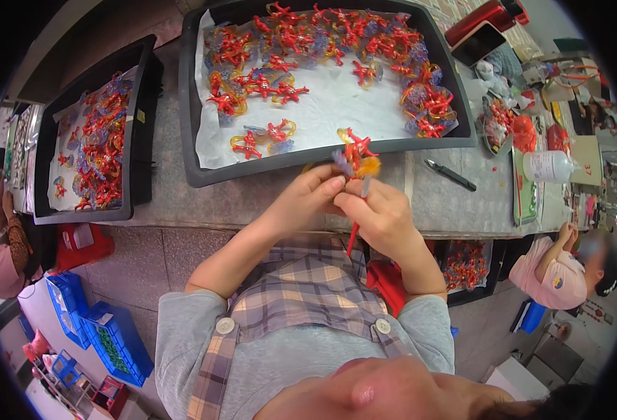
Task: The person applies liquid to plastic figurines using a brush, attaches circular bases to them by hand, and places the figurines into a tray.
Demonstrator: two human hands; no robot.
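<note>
In front of the large black tray, my two hands meet over the table edge. My left hand pinches a small red plastic figure with yellow and purple parts from its left side. A thin red-handled tool with a metal tip is gripped in my right hand, its tip close against the figure. The fingers partly hide where the tool meets the piece. White sheeting lines the tray, and many similar red, yellow and purple figures lie on it.
A second black tray of figures stands at the left. To the right lie a black pen and a dish of red pieces, near a clear bottle. A phone leans at the back. A co-worker sits at the right.
</note>
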